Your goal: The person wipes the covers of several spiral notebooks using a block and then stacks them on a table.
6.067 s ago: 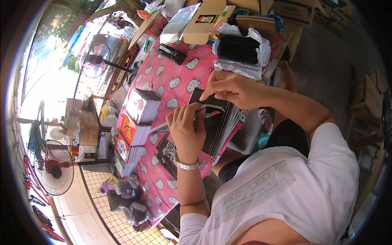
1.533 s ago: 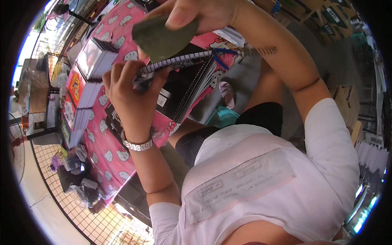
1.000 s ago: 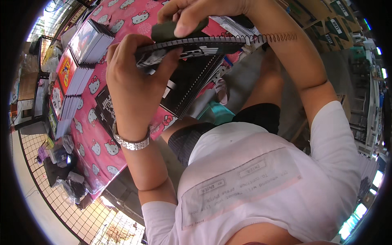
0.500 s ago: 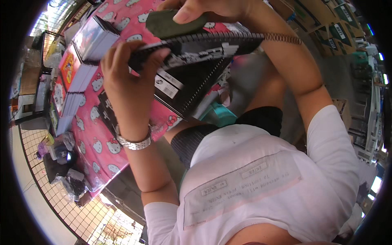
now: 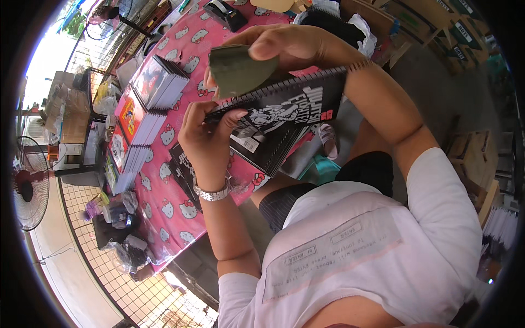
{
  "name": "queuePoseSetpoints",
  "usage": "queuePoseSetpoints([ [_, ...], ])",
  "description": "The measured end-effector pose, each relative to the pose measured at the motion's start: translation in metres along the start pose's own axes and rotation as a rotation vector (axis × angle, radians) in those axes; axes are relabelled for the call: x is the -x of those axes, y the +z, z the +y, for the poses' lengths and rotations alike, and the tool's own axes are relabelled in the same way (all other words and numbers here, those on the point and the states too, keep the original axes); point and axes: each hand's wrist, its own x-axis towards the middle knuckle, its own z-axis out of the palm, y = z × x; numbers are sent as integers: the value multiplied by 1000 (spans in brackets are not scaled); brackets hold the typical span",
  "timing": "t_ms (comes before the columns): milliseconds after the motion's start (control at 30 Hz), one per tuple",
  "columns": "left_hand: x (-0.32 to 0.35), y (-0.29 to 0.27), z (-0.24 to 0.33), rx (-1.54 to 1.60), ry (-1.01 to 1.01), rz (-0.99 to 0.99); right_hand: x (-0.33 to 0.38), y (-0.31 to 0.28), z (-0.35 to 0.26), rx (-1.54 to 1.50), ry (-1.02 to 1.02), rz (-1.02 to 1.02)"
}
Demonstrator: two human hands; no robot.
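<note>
My left hand, with a silver watch on its wrist, grips the left end of a black spiral notebook with white artwork, its thumb on the cover. The notebook is tilted, with its coil edge uppermost. Above that edge, my right hand is closed on an olive-green flat piece, thumb on top and fingers behind; its material is unclear. The piece's lower edge is at the coil. More black notebooks lie beneath the held one at the table's edge.
Stacks of spiral notebooks line the left of the pink patterned table. A tape dispenser stands at the far side. Plastic-wrapped items lie at the lower left. Cardboard boxes are at the far right.
The view has shifted, so the hands and table appear further right and lower. The notebook's printed cover is turned more into view. Less of the loose coil sticks out at the right end.
</note>
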Motion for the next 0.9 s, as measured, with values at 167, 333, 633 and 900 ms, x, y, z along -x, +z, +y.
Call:
queuePoseSetpoints([
  [167, 2, 0, 6, 33, -21, -36, 0, -3, 0, 87, 26, 44],
  [333, 6, 4, 12, 181, -32, -28, 3, -3, -8, 485, 130, -55],
  [633, 20, -17, 3, -18, -131, 40, 1, -41, 43, 325, 195, 556],
  [900, 23, -17, 9, 211, -120, 62, 86, -88, 263, 984, 150, 932],
])
